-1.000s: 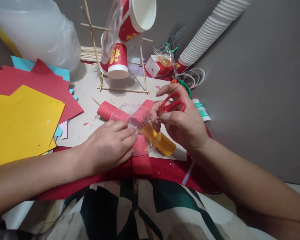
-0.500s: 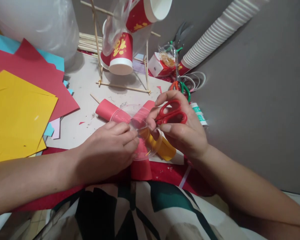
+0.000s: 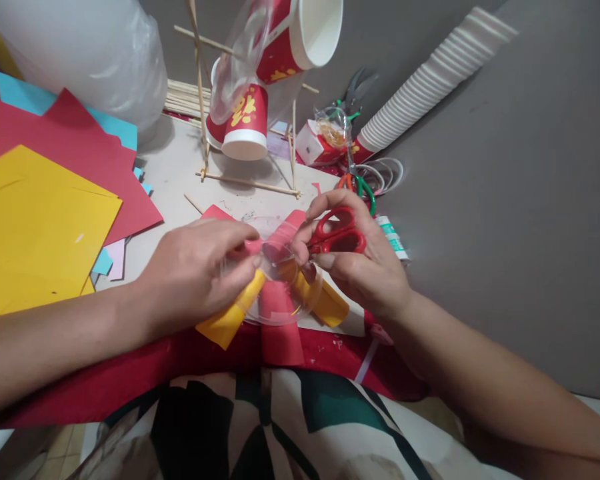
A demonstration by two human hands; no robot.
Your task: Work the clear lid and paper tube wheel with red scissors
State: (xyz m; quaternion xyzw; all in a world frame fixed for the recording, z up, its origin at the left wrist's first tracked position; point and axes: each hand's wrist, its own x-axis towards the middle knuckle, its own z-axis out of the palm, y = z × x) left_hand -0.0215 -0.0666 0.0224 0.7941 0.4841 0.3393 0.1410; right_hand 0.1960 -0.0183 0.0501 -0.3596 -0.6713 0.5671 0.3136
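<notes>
Between my hands lies a round clear plastic lid, over red paper strips and yellow paper strips that spread out like blades. My right hand is closed on a pair of red-handled scissors, holding them near the pivot. Their tips point left, at the middle of the lid. My left hand hovers at the lid's left side with thumb and forefinger curved and apart. I see nothing clearly between those fingers. Part of the upper left red strip is hidden behind this hand.
A stick frame carries red paper cups at the back. Coloured paper sheets and a white plastic bag are on the left. At right are stacked cups, green-and-orange scissors and a small white-and-green roll.
My left hand has lifted and shifted left off the middle of the lid, its fingers parting. A yellow strip at lower left has come into view. The right hand stays almost in place.
</notes>
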